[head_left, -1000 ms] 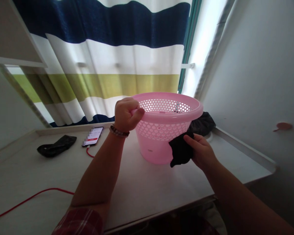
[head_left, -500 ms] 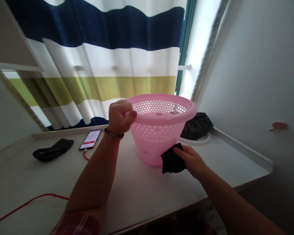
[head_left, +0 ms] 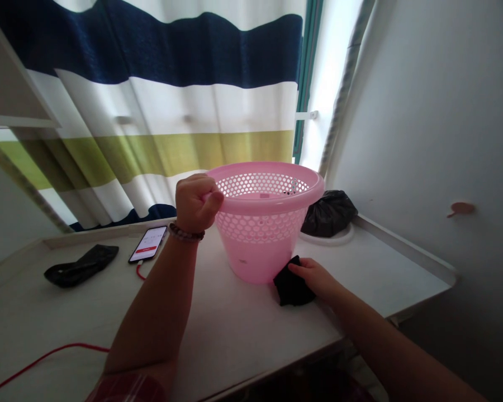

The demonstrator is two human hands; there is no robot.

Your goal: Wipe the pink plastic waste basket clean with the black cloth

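A pink plastic basket [head_left: 257, 254] with a perforated upper wall stands on the white tabletop [head_left: 230, 329]. My left hand [head_left: 198, 204] is closed around the left side of its rim, thumb toward me. Low at the basket's right front, my right hand [head_left: 316, 276] pinches a folded black cloth [head_left: 292, 286], the thumb lying on top of it. The cloth overlaps the basket's base in view; whether it touches the basket I cannot tell. The basket's floor is hidden behind the near rim.
A phone [head_left: 148, 244] with a lit screen and a red cable [head_left: 46, 355] lies at the left. Beside it is a crumpled black item [head_left: 81, 266]. Behind the basket, a black plastic bag [head_left: 331, 214] sits on a white round base [head_left: 329, 239]. A striped curtain [head_left: 159, 109] hangs behind.
My right hand has lowered slightly with the black cloth, toward the tabletop. My left hand keeps its grip on the rim. The whole view has shifted a little.
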